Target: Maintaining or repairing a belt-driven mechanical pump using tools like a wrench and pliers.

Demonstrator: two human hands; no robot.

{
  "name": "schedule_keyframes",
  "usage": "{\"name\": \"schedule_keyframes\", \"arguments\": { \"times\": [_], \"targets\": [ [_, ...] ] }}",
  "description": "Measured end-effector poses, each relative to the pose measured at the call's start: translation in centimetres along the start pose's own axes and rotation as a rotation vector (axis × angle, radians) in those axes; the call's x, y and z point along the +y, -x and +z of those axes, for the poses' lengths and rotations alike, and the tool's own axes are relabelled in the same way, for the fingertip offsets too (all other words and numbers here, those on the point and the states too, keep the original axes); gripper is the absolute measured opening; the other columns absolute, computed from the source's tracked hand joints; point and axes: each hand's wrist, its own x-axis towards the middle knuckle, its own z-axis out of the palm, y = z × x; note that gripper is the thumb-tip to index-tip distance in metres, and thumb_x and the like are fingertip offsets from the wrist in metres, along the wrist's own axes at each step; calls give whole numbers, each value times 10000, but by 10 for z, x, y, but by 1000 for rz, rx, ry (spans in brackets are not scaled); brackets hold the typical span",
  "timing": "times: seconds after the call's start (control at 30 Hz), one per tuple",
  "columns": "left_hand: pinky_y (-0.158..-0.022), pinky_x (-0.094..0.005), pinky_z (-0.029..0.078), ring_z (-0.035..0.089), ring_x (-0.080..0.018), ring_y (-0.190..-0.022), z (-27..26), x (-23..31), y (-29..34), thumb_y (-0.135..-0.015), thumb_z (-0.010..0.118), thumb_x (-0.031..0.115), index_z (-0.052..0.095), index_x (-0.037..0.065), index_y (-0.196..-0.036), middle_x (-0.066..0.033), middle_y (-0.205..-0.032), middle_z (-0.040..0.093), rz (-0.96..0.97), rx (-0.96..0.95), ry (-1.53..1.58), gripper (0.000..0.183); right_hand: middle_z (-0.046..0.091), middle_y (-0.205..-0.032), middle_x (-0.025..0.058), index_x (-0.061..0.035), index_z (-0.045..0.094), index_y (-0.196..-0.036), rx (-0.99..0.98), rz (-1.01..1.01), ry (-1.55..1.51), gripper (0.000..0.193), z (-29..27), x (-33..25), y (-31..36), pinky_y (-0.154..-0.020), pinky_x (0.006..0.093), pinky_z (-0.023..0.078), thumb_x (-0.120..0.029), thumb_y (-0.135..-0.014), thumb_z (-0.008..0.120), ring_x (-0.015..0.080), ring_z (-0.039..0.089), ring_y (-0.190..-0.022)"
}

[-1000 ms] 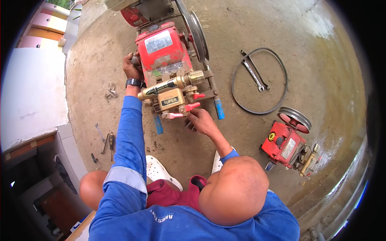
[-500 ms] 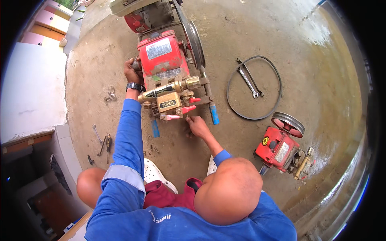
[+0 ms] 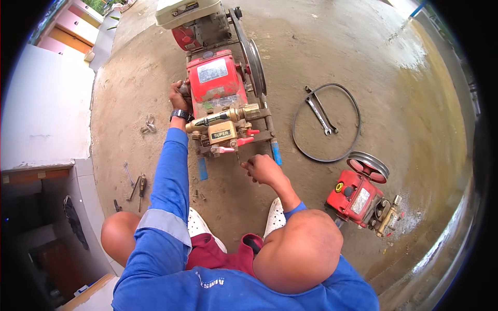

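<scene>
Nearest, white clogs (image 3: 199, 224) are resting on the concrete floor (image 3: 280, 62), with a screwdriver (image 3: 142, 186) lying toward its left edge and a smaller red pump (image 3: 358, 194) standing to the right. Ahead, the right hand (image 3: 263, 169) is hovering just short of the main pump's near end, fingers bending inward and thumb side leading; whether they are pinching anything small, I cannot tell. It is sitting lower than a moment ago, clear of the red valve levers (image 3: 244, 141), so the levers are showing plainly and the left hand is probably doing the steadying. Behind them, a brass valve block (image 3: 222, 131) is spanning the near edge of the metal frame. The left hand (image 3: 179, 98) is curling around a dark rounded fitting (image 3: 185, 89) at the left side of the red pump (image 3: 213, 75), which is standing mid-frame. Rightward, a loose belt (image 3: 326, 161) is encircling most of two wrenches (image 3: 318, 115). Farthest, the engine (image 3: 212, 33) is occupying the frame's far end.
</scene>
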Motion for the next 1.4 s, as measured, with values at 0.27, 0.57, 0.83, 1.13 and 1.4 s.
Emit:
{"name": "schedule_keyframes", "arguments": {
  "times": [0.27,0.57,0.83,1.13,1.4],
  "targets": [
    [-803,-309,581,696,-206,-822,-4,-4,-2,-940,460,250,643,0,-1012,-80,-916,694,-14,13,148,319,702,-886,90,6,671,-1074,558,-477,-740,367,-184,-66,-51,-682,309,552,-345,-1033,572,158,668,-770],
    [-805,-290,579,697,-177,-833,28,-12,1,-951,442,250,641,-50,-1115,-82,-927,700,6,60,27,396,692,-853,77,-102,690,-1025,47,-227,-972,500,-253,-75,-226,-646,383,563,-534,-1049,438,211,647,-689],
    [-825,-264,570,682,-160,-861,3,-7,4,-963,396,228,556,-136,-1271,-95,-969,685,-13,-21,54,504,647,-759,70,-129,641,-921,474,13,-877,466,-202,-128,-170,-464,400,534,-559,-1019,489,218,614,-569],
    [-822,-306,584,707,-194,-853,3,-15,-4,-970,417,260,620,-64,-1194,-105,-1002,709,-3,17,54,444,679,-815,81,-22,652,-1093,461,-110,-835,491,-211,-71,-154,-587,391,605,-472,-1052,460,230,653,-623],
    [-838,-332,606,708,-241,-914,-5,-11,-14,-970,451,164,608,-25,-1013,-149,-994,699,73,49,133,250,705,-700,75,27,717,-950,491,66,-332,336,-89,21,-8,-550,296,516,-275,-1004,579,115,641,-571]
  ]
}}
